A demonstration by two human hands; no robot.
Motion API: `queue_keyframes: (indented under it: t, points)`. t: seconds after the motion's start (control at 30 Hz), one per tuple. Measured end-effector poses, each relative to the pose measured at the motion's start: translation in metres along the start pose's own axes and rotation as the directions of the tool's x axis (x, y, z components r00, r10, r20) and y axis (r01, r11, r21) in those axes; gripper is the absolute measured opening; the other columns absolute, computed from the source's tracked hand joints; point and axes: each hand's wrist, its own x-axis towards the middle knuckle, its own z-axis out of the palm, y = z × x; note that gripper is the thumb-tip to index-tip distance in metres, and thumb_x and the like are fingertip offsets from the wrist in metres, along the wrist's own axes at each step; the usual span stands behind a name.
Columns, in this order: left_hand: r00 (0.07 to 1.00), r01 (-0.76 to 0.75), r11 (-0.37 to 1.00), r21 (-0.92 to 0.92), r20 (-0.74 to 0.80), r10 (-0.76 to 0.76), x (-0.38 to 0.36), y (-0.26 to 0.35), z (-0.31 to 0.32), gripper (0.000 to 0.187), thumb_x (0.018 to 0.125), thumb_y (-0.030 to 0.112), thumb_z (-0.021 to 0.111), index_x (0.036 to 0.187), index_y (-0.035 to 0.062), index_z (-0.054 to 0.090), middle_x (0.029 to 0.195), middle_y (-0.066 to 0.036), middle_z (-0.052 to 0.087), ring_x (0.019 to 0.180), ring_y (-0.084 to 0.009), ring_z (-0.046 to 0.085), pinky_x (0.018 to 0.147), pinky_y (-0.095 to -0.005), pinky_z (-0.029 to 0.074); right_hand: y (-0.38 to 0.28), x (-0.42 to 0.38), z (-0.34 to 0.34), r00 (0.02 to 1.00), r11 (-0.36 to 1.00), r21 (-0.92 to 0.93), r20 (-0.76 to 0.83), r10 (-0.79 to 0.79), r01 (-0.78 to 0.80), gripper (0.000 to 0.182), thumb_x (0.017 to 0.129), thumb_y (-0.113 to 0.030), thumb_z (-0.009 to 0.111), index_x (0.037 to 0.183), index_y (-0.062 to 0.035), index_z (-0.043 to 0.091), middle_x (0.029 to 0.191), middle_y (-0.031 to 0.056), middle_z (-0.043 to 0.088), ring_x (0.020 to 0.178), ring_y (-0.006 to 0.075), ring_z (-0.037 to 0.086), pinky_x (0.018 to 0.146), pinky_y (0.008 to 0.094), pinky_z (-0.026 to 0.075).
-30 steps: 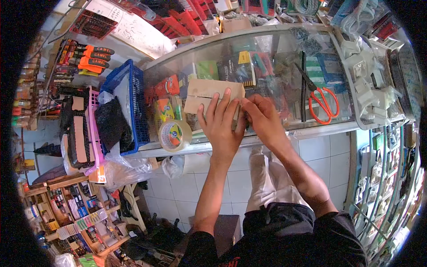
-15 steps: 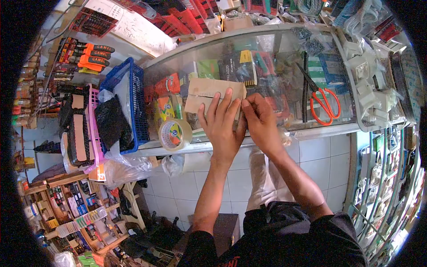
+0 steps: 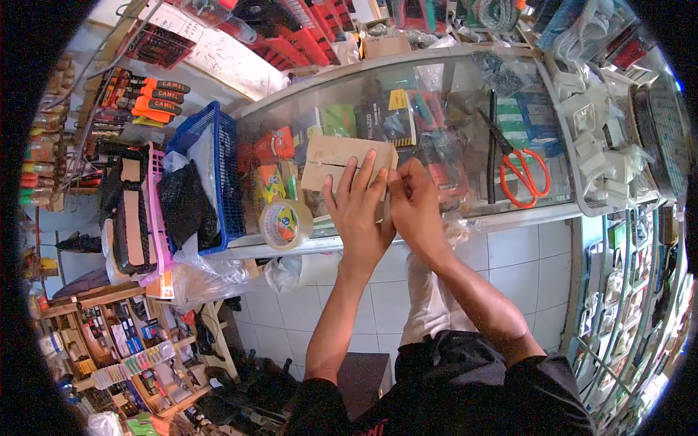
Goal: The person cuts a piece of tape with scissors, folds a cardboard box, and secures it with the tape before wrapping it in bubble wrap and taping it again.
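Note:
A small brown cardboard box [image 3: 347, 149] with a seam across its top lies on the glass counter [image 3: 454, 76]. My left hand [image 3: 360, 200] rests on it, fingers stretched and spread over the top face. At the box's right edge my right hand [image 3: 414, 203] is closed, thumb and fingertips pinched together. What they pinch is too small to make out. Left of my left hand a roll of clear packing tape [image 3: 305, 218] sits near the counter's front edge. Orange-handled scissors [image 3: 525, 178] lie to the right on the glass, blades pointing away.
A blue plastic basket [image 3: 227, 174] and a pink basket [image 3: 155, 211] stand at the left, with a black plastic bag [image 3: 187, 196] between. White plastic parts [image 3: 585, 120] fill the right side. Packaged goods show beneath the glass. A wooden compartment shelf [image 3: 131, 341] is at lower left.
My right fingers have curled in more tightly at the box's right edge. The view has shifted slightly; my left hand stays spread on the box.

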Motion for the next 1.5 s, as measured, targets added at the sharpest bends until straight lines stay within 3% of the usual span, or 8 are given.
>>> queue_keyframes:
  t: [0.23,0.33,0.43,0.63,0.83,0.93,1.13,1.5]
  points:
    - [0.997,0.03,1.0,-0.002,-0.077,-0.03,0.006,0.01,-0.001,0.032,0.087,0.02,0.072,0.115,0.0046,0.07,0.149,-0.011,0.058,0.142,-0.0355,0.046,0.12,-0.0598,0.015,0.006,-0.002,-0.008,0.988,0.988,0.155,-0.155,0.02,0.004,0.016,0.1,-0.01,0.062,0.093,0.0008,0.053,0.08,0.0131,0.062,0.071,0.0215,0.059,0.067,0.0402,0.048]
    - [0.982,0.067,0.995,0.078,-0.181,-0.052,0.012,0.021,0.007,0.017,0.091,0.02,0.071,0.1,0.0056,0.071,0.143,-0.009,0.062,0.135,-0.0348,0.053,0.119,-0.0597,0.019,0.02,0.006,-0.026,0.971,0.995,0.048,-0.229,-0.069,0.082,0.015,0.103,-0.014,0.063,0.094,-0.005,0.055,0.076,-0.0038,0.05,0.067,0.0053,0.043,0.057,0.0265,0.037]
    - [0.972,0.125,0.982,0.144,-0.216,-0.092,0.018,0.024,0.013,0.013,0.095,0.018,0.069,0.088,0.0067,0.068,0.142,-0.006,0.064,0.128,-0.0338,0.057,0.118,-0.0593,0.022,0.028,0.0,-0.042,0.987,0.992,0.128,-0.162,-0.002,0.023,0.017,0.1,-0.012,0.065,0.091,-0.0019,0.055,0.078,0.0038,0.056,0.074,0.0116,0.05,0.069,0.0308,0.044]
    - [0.956,0.077,0.978,0.196,-0.292,-0.017,0.029,0.032,0.022,0.019,0.091,0.01,0.072,0.08,0.0065,0.056,0.139,-0.011,0.065,0.123,-0.0348,0.058,0.108,-0.0529,0.035,0.001,-0.013,-0.056,0.994,0.964,0.264,-0.106,0.008,0.021,0.02,0.102,-0.017,0.065,0.091,-0.0036,0.055,0.076,-0.0024,0.049,0.072,0.0066,0.043,0.063,0.028,0.04]
    - [0.953,0.128,0.991,-0.048,-0.271,-0.136,0.024,0.028,0.019,0.009,0.09,0.011,0.07,0.091,0.0054,0.062,0.149,-0.014,0.057,0.134,-0.0403,0.05,0.116,-0.0594,0.024,-0.004,-0.01,-0.062,0.995,0.983,0.154,-0.044,-0.093,0.099,0.016,0.102,-0.017,0.065,0.103,-0.0017,0.06,0.075,-0.0005,0.051,0.07,0.0079,0.045,0.063,0.028,0.04]
    - [0.987,0.048,0.998,0.034,-0.156,-0.042,0.014,0.019,0.008,0.023,0.089,0.015,0.071,0.109,0.0055,0.064,0.154,-0.015,0.052,0.14,-0.0385,0.047,0.117,-0.0575,0.023,-0.009,-0.025,-0.067,0.993,0.991,0.133,0.112,-0.038,0.023,0.025,0.101,-0.014,0.063,0.122,-0.0013,0.061,0.084,0.0057,0.058,0.072,0.0133,0.051,0.067,0.0305,0.044]
    - [0.971,-0.1,0.985,0.139,0.23,0.066,0.015,0.005,-0.031,0.058,0.092,0.029,0.066,0.146,0.0105,0.055,0.16,-0.015,0.044,0.148,-0.0323,0.041,0.118,-0.0521,0.023,-0.004,-0.046,-0.023,0.978,0.979,-0.026,0.05,-0.201,0.203,0.053,0.103,-0.02,0.056,0.153,-0.0045,0.046,0.107,0.0233,0.059,0.087,0.032,0.058,0.079,0.0397,0.051]
    - [0.951,-0.1,0.99,0.103,0.304,0.064,0.015,-0.006,-0.03,0.051,0.097,0.028,0.06,0.142,0.0046,0.056,0.163,-0.014,0.04,0.151,-0.044,0.031,0.117,-0.0578,0.022,0.013,-0.049,0.006,0.996,0.995,0.052,0.045,-0.081,0.079,0.058,0.101,-0.024,0.064,0.154,-0.0076,0.046,0.09,0.0176,0.058,0.071,0.0274,0.057,0.068,0.037,0.05]
